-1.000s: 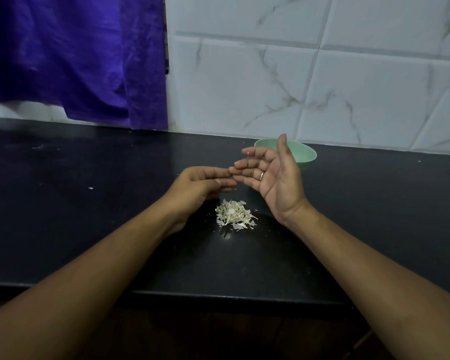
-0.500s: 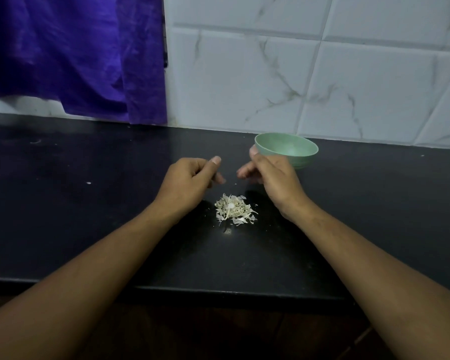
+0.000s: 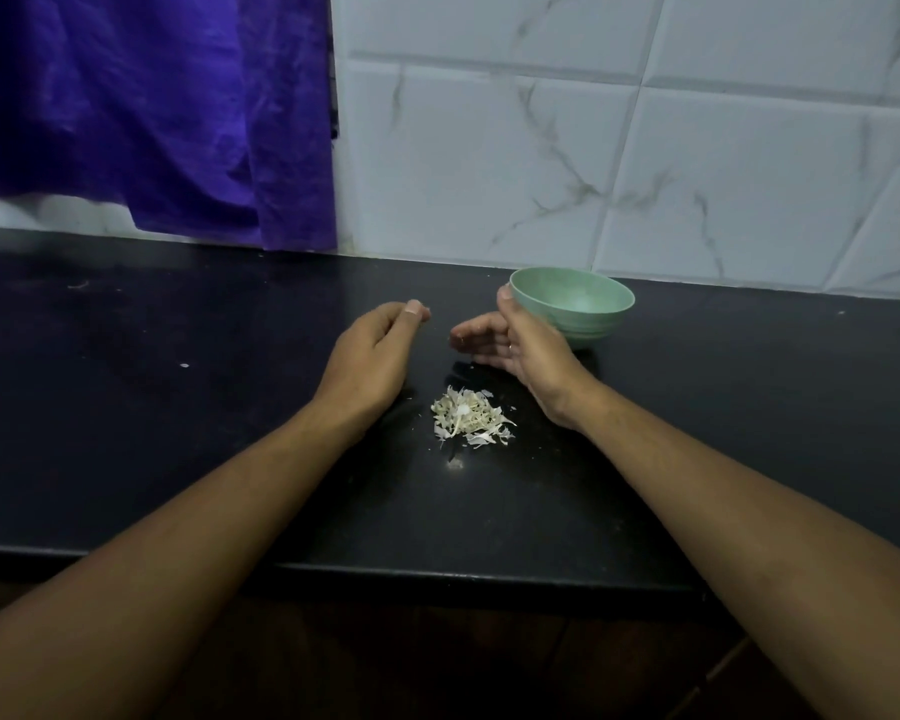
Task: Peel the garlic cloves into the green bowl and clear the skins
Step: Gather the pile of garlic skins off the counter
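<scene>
Apparently only clearing remained: skins lay heaped just short of both hands, the green bowl just behind the spread right hand. Whether the curled left hand pinched anything was unclear. Clearing would need both palms cupping that heap.

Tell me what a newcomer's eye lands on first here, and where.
The pale pile of garlic skins stands out on the black counter, near its middle. Behind it to the right sits the green bowl, with the right hand close beside it; a purple curtain hangs at upper left.
</scene>
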`<move>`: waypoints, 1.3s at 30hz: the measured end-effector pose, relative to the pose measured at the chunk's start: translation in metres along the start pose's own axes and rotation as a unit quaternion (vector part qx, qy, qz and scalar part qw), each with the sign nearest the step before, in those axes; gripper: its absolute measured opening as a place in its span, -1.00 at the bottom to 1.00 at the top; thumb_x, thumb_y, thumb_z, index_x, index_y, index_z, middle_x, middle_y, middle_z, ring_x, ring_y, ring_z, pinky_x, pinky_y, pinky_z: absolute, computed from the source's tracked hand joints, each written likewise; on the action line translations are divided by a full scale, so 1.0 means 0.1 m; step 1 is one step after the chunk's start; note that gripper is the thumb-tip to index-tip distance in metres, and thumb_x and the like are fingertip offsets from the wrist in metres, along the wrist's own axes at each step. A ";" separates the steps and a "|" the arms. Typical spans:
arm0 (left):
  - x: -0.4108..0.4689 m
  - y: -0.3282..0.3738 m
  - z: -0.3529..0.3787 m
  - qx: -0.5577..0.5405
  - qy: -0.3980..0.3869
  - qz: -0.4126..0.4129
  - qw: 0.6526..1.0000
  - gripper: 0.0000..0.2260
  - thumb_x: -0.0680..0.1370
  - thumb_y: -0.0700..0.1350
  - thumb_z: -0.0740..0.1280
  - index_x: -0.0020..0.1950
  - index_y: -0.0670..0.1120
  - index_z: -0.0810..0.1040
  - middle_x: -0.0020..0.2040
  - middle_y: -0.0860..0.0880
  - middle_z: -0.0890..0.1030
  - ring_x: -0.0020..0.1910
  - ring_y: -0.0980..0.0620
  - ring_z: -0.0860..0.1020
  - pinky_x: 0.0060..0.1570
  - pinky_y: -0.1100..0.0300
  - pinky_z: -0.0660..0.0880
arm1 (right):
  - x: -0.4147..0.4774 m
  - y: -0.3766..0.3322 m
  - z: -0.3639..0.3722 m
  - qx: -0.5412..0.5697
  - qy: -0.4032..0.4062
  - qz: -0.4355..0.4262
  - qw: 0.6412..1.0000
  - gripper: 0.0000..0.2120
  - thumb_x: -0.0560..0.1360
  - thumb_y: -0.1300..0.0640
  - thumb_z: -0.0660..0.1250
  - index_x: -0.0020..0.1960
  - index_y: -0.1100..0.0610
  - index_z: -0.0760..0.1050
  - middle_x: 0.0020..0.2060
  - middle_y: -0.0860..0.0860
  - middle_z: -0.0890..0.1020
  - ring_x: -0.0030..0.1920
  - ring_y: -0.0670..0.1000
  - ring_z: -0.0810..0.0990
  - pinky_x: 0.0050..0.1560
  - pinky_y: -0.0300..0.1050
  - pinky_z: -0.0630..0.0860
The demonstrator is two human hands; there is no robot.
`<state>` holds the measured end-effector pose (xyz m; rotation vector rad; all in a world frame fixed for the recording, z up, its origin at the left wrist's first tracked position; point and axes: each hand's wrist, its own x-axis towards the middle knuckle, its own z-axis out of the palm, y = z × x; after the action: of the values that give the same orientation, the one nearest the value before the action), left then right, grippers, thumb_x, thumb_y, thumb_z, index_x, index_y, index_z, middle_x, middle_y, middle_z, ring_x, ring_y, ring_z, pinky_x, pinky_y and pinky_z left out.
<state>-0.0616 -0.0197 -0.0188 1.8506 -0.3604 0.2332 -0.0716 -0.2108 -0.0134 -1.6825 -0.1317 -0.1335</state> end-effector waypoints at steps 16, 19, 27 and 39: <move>-0.03 0.09 0.03 -0.096 -0.044 -0.041 0.994 -0.58 0.71 0.27 0.13 0.14 0.07 0.69 0.12 0.05 0.71 0.14 0.05 0.66 0.31 -0.13 0.56 | -0.20 -0.02 -0.02 0.039 0.074 0.001 0.996 -0.33 0.70 -0.28 -0.08 0.09 0.17 0.64 0.04 0.17 0.75 0.16 0.13 0.71 0.28 0.05 0.56; -0.03 0.10 0.03 -0.100 -0.047 -0.043 0.993 -0.58 0.72 0.25 0.13 0.16 0.04 0.68 0.12 0.02 0.71 0.15 0.04 0.66 0.30 -0.12 0.56 | -0.10 -0.04 0.07 0.026 0.045 0.012 0.999 -0.33 0.70 -0.29 -0.06 0.11 0.19 0.63 0.05 0.20 0.73 0.13 0.14 0.71 0.24 0.04 0.60; -0.01 0.07 0.04 -0.112 -0.057 -0.040 0.991 -0.61 0.73 0.21 0.15 0.21 0.02 0.66 0.13 0.00 0.72 0.15 0.04 0.68 0.29 -0.12 0.58 | -0.27 -0.08 0.10 0.115 -0.027 0.012 0.993 -0.31 0.71 -0.26 -0.07 0.12 0.27 0.60 0.02 0.33 0.70 0.06 0.23 0.71 0.15 0.12 0.64; -0.04 0.13 0.08 -0.184 -0.144 -0.055 0.971 -0.90 0.60 -0.23 0.45 0.10 -0.21 0.67 -0.07 -0.13 0.77 -0.13 0.04 0.71 -0.02 0.20 0.63 | -0.25 -0.27 0.10 0.288 -0.045 -0.075 0.954 -0.34 0.73 -0.19 -0.09 0.28 0.35 0.48 0.14 0.37 0.64 0.26 0.32 0.63 0.32 0.17 0.57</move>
<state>-0.0702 -0.0301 -0.0110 1.5287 -0.4660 -0.1726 -0.1006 -0.1981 0.0078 -1.0940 -0.3346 -0.1192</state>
